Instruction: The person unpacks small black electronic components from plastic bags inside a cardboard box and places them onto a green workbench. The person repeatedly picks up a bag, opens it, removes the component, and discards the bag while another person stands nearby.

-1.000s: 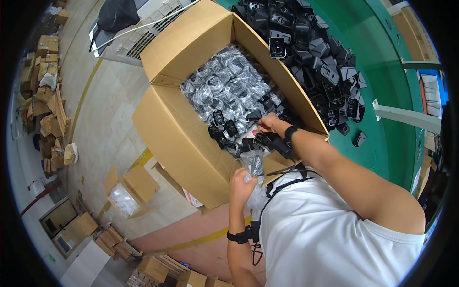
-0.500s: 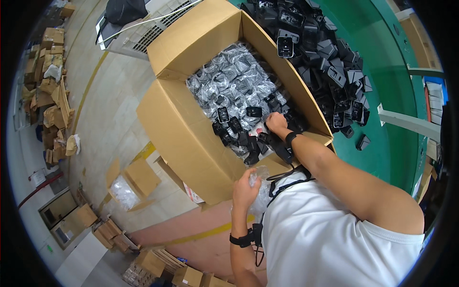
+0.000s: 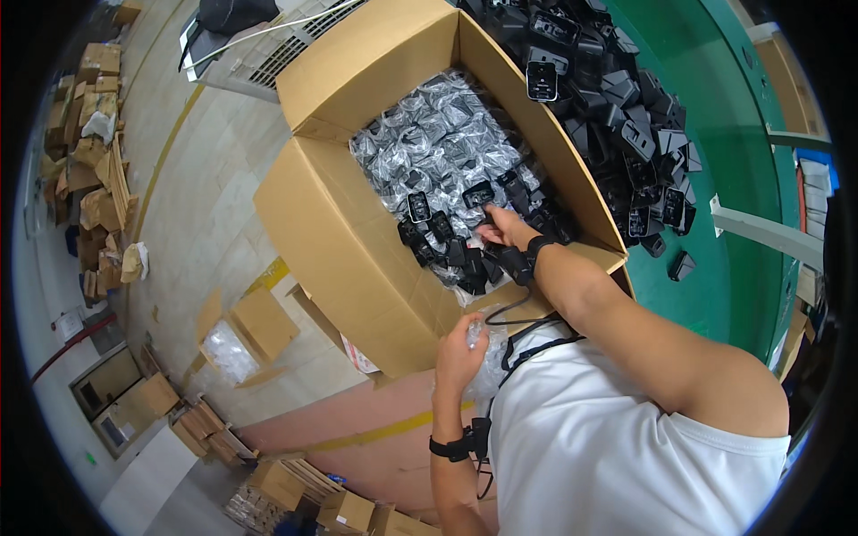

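Observation:
A large open cardboard box (image 3: 335, 268) stands in front of me. Rows of black plastic housings in clear wrap (image 3: 438, 134) fill most of it, with loose black housings (image 3: 442, 228) lying on top toward me. My right hand (image 3: 507, 230) is inside the box among the loose pieces. Its fingers are apart and slightly bent, the tips beside a black housing (image 3: 478, 194); no piece shows in its grasp. Outside the box's near edge, my left hand (image 3: 459, 355) is closed on a bunch of clear plastic bags (image 3: 488, 357). Both wrists wear black straps.
On the green table (image 3: 724, 179) to the right lies a big heap of black housings (image 3: 617, 125). A grey metal bar (image 3: 764, 234) crosses the table's edge. A small carton of clear plastic (image 3: 231, 351) sits on the floor at left. Stacked cartons (image 3: 98, 161) line the far left.
My right hand has moved slightly left and farther into the box, its fingers spreading from a closed shape. My left hand stays in place with the plastic bags.

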The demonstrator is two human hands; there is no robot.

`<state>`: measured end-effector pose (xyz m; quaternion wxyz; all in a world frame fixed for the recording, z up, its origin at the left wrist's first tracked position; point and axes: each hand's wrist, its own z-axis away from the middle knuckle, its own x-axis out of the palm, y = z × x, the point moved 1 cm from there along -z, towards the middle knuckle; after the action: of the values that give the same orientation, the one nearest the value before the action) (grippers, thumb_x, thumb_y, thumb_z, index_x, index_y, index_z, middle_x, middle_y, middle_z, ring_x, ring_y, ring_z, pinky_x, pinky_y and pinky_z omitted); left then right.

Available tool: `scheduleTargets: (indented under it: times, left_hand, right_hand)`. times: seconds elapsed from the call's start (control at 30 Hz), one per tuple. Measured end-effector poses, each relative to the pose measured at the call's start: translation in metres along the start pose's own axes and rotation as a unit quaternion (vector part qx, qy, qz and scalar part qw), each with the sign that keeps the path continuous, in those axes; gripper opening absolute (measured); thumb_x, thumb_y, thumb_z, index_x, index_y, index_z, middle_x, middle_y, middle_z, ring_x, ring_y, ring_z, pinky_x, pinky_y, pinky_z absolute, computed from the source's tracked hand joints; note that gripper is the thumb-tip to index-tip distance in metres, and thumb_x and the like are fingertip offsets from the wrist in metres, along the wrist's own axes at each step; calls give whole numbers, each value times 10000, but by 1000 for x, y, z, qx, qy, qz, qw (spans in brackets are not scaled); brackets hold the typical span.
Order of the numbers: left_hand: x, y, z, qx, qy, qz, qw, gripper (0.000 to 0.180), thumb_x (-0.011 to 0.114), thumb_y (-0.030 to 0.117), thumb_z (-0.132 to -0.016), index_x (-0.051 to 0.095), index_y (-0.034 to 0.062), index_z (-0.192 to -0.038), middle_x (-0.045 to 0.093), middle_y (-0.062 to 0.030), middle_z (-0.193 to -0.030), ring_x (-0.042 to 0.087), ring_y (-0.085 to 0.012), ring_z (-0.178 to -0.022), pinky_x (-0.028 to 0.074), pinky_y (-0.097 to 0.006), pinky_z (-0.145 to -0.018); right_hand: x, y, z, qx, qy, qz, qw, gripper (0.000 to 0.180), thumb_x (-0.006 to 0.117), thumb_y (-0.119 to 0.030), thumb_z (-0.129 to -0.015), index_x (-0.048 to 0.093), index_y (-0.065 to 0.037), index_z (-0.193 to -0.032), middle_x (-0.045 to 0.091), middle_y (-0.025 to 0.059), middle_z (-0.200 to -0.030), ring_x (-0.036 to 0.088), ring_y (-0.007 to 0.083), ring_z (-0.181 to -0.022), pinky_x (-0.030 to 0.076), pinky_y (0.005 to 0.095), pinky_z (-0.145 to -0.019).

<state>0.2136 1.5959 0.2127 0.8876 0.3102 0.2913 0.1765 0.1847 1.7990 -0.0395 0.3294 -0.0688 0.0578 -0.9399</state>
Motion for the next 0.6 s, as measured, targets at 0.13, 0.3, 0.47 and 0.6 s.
scheduleTargets:
  times: [0.13, 0.3, 0.47, 0.6]
  left_hand:
    - [-5, 6, -2, -1, -7, -17, 1000, 316, 615, 212, -809, 593, 46, -1076, 643, -189, -826, 624, -269, -688, 470, -339, -667]
    - [0, -1, -4, 12, -6, -1, 1000, 317, 623, 215, -802, 596, 32, -1060, 643, -189, -814, 617, -262, -664, 469, -337, -642]
    - [1, -4, -8, 27, -3, -13, 1000, 286, 646, 216, -780, 600, 11, -975, 630, -182, -751, 612, -266, -646, 465, -338, -624]
    - [-6, -2, -18, 6, 8, -94, 996, 321, 694, 256, -744, 582, -4, -896, 619, -186, -819, 613, -295, -740, 468, -360, -646]
  right_hand:
    - [-10, 3, -7, -14, 5, 61, 998, 189, 638, -157, -849, 585, 23, -824, 616, 130, -740, 596, 179, -528, 514, 254, -410]
    - [-10, 16, 1, -53, 98, 108, 988, 120, 638, -87, -830, 612, 22, -788, 608, 104, -672, 587, 149, -508, 475, 234, -392]
    - [-10, 3, 6, -36, 50, 53, 997, 86, 641, -40, -809, 638, 15, -743, 597, 79, -597, 573, 120, -479, 424, 218, -368]
    - [-23, -11, 76, -56, -141, 266, 952, 153, 647, -114, -808, 638, -15, -691, 609, 70, -586, 536, 121, -430, 396, 231, -364]
